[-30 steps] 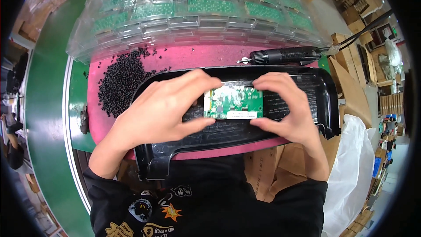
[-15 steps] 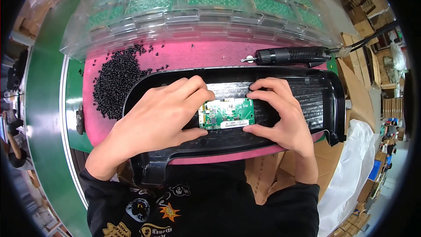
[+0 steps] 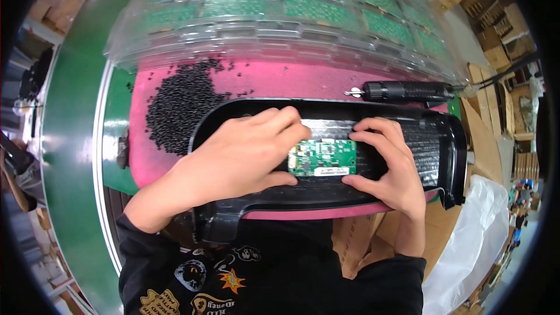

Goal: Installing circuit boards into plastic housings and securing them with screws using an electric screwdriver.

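A green circuit board (image 3: 326,156) is shown above the middle of an elongated black shell (image 3: 429,149), with its populated face up and its white label along the edge nearest the wearer. The left end of the board is grasped between the thumb and fingers of the left hand (image 3: 248,157); its right end is pinched likewise by the right hand (image 3: 396,169), so that the grip is closed on the board from both sides. Whether the underside is already borne by the shell cannot be told.

The step in hand is judged to be the placing of the board within the shell. For the next move, level lowering and small corrections at the corners would seem to be called for — the board being pressed at its edges rather than on its components.

In comparison with the frame of one second ago, the board is seen smaller against the shell, by which a lowering is suggested. The shell, the black screwdriver (image 3: 405,91) and the heap of small black pieces (image 3: 184,108) are all displaced rightward and downward together — a shift best ascribed to the head camera.
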The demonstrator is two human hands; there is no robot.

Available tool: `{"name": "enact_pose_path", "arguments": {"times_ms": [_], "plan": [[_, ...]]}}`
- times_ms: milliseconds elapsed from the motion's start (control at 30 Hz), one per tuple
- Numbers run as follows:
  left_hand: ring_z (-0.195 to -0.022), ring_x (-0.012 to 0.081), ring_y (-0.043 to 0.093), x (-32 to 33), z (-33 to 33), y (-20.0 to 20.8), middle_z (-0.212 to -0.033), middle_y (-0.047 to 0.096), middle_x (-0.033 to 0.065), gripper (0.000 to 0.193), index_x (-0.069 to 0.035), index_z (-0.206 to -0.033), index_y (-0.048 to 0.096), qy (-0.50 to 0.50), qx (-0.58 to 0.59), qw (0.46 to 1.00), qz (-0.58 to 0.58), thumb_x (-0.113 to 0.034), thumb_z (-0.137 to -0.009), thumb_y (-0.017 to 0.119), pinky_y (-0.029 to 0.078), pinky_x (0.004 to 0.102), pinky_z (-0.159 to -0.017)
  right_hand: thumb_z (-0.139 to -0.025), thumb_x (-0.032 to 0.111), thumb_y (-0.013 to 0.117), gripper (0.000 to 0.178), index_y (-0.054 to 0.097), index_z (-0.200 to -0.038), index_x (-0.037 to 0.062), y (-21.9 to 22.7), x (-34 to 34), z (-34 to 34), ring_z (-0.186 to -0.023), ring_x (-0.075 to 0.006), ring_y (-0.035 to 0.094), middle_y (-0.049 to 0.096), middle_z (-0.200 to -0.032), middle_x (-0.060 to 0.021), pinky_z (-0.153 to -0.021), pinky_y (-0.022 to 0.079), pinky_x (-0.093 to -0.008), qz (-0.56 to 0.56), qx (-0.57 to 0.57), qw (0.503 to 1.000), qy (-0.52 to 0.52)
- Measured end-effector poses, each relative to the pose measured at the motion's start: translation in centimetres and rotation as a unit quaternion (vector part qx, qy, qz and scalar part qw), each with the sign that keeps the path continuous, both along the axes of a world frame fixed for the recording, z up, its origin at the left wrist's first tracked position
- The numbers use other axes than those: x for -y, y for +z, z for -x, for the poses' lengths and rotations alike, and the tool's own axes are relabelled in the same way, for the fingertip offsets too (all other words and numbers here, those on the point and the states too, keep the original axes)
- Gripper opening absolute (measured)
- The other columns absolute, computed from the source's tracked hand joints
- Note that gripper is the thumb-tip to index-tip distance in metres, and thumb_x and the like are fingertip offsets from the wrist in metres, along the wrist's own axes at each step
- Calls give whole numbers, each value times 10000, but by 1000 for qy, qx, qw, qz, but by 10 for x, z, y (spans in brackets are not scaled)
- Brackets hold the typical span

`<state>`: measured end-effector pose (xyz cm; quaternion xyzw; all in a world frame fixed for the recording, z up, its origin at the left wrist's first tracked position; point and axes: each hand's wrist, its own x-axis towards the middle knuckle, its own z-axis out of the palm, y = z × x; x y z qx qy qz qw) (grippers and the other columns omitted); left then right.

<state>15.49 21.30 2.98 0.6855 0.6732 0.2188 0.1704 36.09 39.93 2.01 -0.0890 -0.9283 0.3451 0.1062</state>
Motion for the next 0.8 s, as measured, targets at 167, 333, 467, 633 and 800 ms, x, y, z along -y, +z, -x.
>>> {"name": "enact_pose_path", "arguments": {"times_ms": [167, 333, 467, 633, 800], "plan": [[-944, 297, 644, 8, 7, 9, -1066, 597, 98, 515, -25, -1154, 575, 24, 75, 995, -65, -211, -741, 821, 551, 367, -734, -636, 108, 834, 602, 610, -1186, 14, 13, -3, -4, -1114, -288, 581, 602, -1176, -134, -958, 455, -364, 13, -48, 997, -55], [-826, 318, 648, 16, 44, 17, -907, 644, 114, 204, -19, -976, 646, 254, -78, 950, -163, -75, -807, 746, 519, 397, -723, -947, 127, 631, 395, 542, -1327, 62, 28, -69, -42, -1075, -245, 567, 617, -1129, -117, -980, 422, -371, -232, -51, 917, -320], [-914, 369, 634, 45, 68, 3, -911, 634, 145, 236, -15, -1013, 648, 292, -188, 936, -62, -28, -790, 723, 497, 451, -801, -976, 170, 618, 403, 528, -1359, 80, 29, -134, -56, -1047, -213, 552, 616, -1152, -97, -957, 422, -339, -137, 61, 934, -323], [-931, 389, 627, 42, 79, 3, -918, 631, 171, 203, 0, -960, 649, 320, -132, 938, 2, 17, -765, 700, 490, 465, -797, -953, 59, 633, 237, 554, -1177, 65, 28, -139, -36, -919, -79, 461, 541, -1057, -6, -828, 396, -195, 44, -2, 953, -299], [-849, 370, 650, 35, 79, 4, -845, 672, 165, 110, -2, -868, 653, 333, -127, 934, -5, -12, -765, 692, 501, 450, -735, -928, -63, 623, 412, 419, -1268, 47, 18, -112, -19, -1173, -161, 531, 500, -1346, -138, -1044, 406, -280, 132, -351, 874, -309]]}}
